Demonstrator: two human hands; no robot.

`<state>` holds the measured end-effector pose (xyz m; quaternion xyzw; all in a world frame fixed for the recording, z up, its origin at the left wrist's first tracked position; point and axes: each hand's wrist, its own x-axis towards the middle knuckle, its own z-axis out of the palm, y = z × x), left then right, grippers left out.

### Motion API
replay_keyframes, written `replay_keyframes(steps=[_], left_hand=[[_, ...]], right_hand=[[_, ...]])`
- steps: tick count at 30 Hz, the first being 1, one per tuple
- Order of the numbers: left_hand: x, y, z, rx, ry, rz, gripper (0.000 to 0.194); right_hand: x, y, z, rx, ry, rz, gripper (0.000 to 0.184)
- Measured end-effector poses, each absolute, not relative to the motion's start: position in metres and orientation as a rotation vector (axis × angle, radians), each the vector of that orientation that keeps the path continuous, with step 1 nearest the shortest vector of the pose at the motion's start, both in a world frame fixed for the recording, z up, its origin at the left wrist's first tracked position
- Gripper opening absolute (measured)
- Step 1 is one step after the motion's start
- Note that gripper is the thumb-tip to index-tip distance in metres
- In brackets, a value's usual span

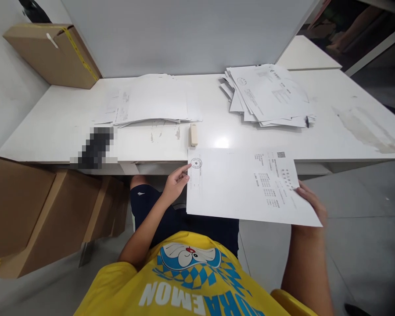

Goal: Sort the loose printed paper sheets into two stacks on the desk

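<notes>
A white printed paper [230, 188] with a round star stamp reaches over the table's front edge, above my lap. At its right side, my right hand [312, 204] grips it, with the thumb on top and the other fingers partly hidden beneath. My left hand [176, 184] is at the opposite edge, fingers extended and slightly bent, the index fingertip touching the paper beside the stamp. Just beyond the paper's far left corner stands a small cream stapler-like block [193, 134]; its exact kind is unclear.
On the white table [210, 136] lie a neat paper stack [154, 98] at left and a messier pile [266, 94] at right. A cardboard box [52, 55] stands at the back left; more boxes [62, 206] sit below. A pixelated dark patch [97, 147] covers something near the front edge.
</notes>
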<state>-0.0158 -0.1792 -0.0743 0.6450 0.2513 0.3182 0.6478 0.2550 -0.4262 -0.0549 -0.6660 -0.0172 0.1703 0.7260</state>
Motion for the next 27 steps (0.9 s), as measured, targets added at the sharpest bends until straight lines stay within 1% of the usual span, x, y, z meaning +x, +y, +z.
replay_keyframes(steps=[4, 7, 9, 12, 16, 22, 27], left_hand=[[-0.011, -0.177, -0.073, 1.469, 0.553, 0.715, 0.044], [-0.008, -0.177, -0.073, 1.481, 0.559, 0.709, 0.043], [-0.007, -0.177, -0.072, 1.498, 0.576, 0.702, 0.043], [-0.007, -0.178, -0.071, 1.516, 0.6, 0.692, 0.042], [-0.006, -0.182, -0.071, 1.541, 0.605, 0.727, 0.04], [0.002, -0.189, -0.072, 1.531, 0.688, 0.804, 0.04], [0.004, -0.186, -0.066, 1.681, 0.7, 0.809, 0.04]], right_hand=[[0.264, -0.425, -0.048, -1.421, -0.024, 0.44, 0.04], [0.27, -0.42, -0.042, -1.392, 0.004, 0.399, 0.032], [0.273, -0.417, -0.038, -1.364, 0.009, 0.431, 0.028], [0.275, -0.414, -0.033, -1.323, 0.037, 0.521, 0.028], [0.275, -0.412, -0.032, -1.291, 0.121, 0.539, 0.025], [0.272, -0.405, -0.032, -1.219, 0.112, 0.605, 0.032], [0.273, -0.402, -0.028, -1.198, 0.105, 0.588, 0.027]])
